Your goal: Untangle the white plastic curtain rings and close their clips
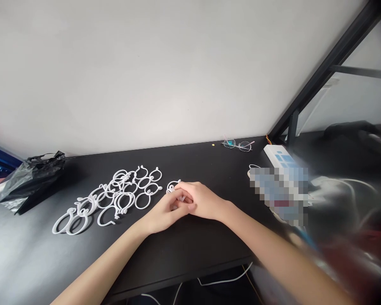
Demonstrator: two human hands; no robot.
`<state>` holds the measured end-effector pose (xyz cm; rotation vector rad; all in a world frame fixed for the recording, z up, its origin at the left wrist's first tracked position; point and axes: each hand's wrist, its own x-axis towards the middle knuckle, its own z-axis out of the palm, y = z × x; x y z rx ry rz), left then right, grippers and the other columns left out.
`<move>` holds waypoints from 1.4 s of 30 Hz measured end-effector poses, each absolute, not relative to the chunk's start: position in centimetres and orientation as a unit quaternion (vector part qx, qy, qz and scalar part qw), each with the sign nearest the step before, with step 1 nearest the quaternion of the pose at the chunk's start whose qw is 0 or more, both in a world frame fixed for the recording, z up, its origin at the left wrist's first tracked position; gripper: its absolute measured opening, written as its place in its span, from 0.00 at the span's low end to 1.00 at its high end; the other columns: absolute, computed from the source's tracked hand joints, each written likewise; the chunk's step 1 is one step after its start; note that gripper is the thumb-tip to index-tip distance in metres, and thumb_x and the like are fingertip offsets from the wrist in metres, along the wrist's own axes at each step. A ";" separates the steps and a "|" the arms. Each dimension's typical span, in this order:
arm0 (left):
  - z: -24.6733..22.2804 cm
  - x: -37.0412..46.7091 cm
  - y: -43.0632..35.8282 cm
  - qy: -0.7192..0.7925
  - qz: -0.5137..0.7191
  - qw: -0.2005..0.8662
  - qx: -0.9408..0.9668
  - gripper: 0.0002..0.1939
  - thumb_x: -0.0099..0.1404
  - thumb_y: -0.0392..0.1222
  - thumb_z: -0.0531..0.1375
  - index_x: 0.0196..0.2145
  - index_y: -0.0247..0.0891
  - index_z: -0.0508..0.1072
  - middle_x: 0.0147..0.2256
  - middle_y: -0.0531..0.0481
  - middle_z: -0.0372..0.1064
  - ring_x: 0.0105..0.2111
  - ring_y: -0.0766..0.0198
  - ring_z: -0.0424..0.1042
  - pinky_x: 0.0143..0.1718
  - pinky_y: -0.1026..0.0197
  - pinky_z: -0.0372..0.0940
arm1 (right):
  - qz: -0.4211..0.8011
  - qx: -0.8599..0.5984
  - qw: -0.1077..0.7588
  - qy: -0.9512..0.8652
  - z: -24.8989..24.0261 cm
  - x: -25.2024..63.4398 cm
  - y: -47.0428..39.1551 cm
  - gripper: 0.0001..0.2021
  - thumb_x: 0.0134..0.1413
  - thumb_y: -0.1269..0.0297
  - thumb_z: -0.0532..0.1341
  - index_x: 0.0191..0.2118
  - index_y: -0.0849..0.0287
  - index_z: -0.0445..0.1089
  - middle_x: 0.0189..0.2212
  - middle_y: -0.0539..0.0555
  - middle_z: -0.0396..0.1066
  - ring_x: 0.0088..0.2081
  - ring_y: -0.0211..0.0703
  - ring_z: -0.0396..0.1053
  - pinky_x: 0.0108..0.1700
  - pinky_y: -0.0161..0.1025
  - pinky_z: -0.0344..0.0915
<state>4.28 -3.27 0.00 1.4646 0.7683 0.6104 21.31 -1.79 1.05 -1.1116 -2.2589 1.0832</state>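
Note:
My left hand (163,212) and my right hand (206,201) are closed together over the middle of the black table, their fingers overlapping. A thin white ring (174,184) shows just beyond the fingers. Whether it is held or lies on the table, I cannot tell. Whatever is between the fingers is mostly hidden. Left of the hands lies a loose pile of several white rings (124,201), some with small knobs at their ends.
A black plastic bag (34,178) rests at the table's left end. Eyeglasses (238,145) lie near the wall. On the right are a white and blue box (277,154), a pixelated item (277,195) and blurred white cables. More cables (225,280) hang below the table's front edge.

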 end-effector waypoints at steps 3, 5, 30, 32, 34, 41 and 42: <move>-0.2 4.3 -3.5 0.330 0.252 0.615 0.671 0.11 0.66 0.48 0.59 0.38 0.37 0.70 0.34 0.49 0.67 0.34 0.62 0.66 0.39 0.59 0.63 | 0.380 -0.393 0.192 -0.815 1.1 21.4 -1.9 0.14 0.48 0.73 0.61 0.43 0.58 0.68 0.34 0.51 0.73 0.29 0.37 0.67 0.30 0.33 0.59; -0.2 4.3 -3.5 0.328 0.248 0.611 0.677 0.11 0.66 0.48 0.58 0.38 0.37 0.70 0.34 0.50 0.67 0.34 0.62 0.66 0.38 0.60 0.63 | 0.374 -0.389 0.190 -0.820 1.1 21.5 -1.9 0.15 0.48 0.74 0.61 0.44 0.58 0.68 0.36 0.52 0.73 0.30 0.38 0.67 0.30 0.33 0.60; 0.0 4.1 -2.9 0.338 0.263 0.665 0.611 0.12 0.65 0.49 0.59 0.39 0.39 0.74 0.36 0.50 0.63 0.35 0.63 0.65 0.39 0.58 0.68 | 0.442 -0.374 0.221 -0.785 0.6 21.1 -1.6 0.08 0.49 0.72 0.61 0.37 0.57 0.67 0.29 0.47 0.72 0.28 0.36 0.69 0.29 0.32 0.60; -0.1 4.1 -2.8 0.339 0.261 0.667 0.610 0.13 0.64 0.50 0.60 0.41 0.40 0.74 0.35 0.50 0.61 0.34 0.63 0.64 0.33 0.60 0.70 | 0.433 -0.373 0.228 -0.789 0.6 21.1 -1.5 0.06 0.50 0.70 0.61 0.36 0.57 0.68 0.31 0.48 0.73 0.30 0.37 0.69 0.30 0.32 0.61; -0.2 4.1 -2.8 0.339 0.258 0.665 0.613 0.13 0.63 0.50 0.60 0.42 0.40 0.74 0.34 0.51 0.59 0.33 0.64 0.61 0.27 0.63 0.70 | 0.420 -0.369 0.233 -0.796 0.5 21.1 -1.4 0.07 0.50 0.68 0.63 0.37 0.57 0.68 0.33 0.49 0.73 0.31 0.38 0.70 0.31 0.33 0.61; -0.2 4.1 -2.9 0.343 0.264 0.665 0.609 0.12 0.64 0.49 0.60 0.42 0.41 0.75 0.34 0.51 0.57 0.31 0.66 0.60 0.25 0.65 0.70 | 0.414 -0.367 0.233 -0.800 0.2 21.2 -1.3 0.08 0.50 0.66 0.64 0.38 0.57 0.68 0.33 0.49 0.73 0.31 0.37 0.69 0.31 0.33 0.61; -0.1 4.1 -2.9 0.343 0.267 0.667 0.605 0.12 0.64 0.49 0.60 0.41 0.41 0.75 0.35 0.51 0.58 0.31 0.66 0.60 0.26 0.64 0.70 | 0.416 -0.371 0.231 -0.797 0.2 21.2 -1.3 0.08 0.50 0.66 0.63 0.38 0.57 0.69 0.33 0.49 0.73 0.31 0.37 0.69 0.31 0.33 0.61</move>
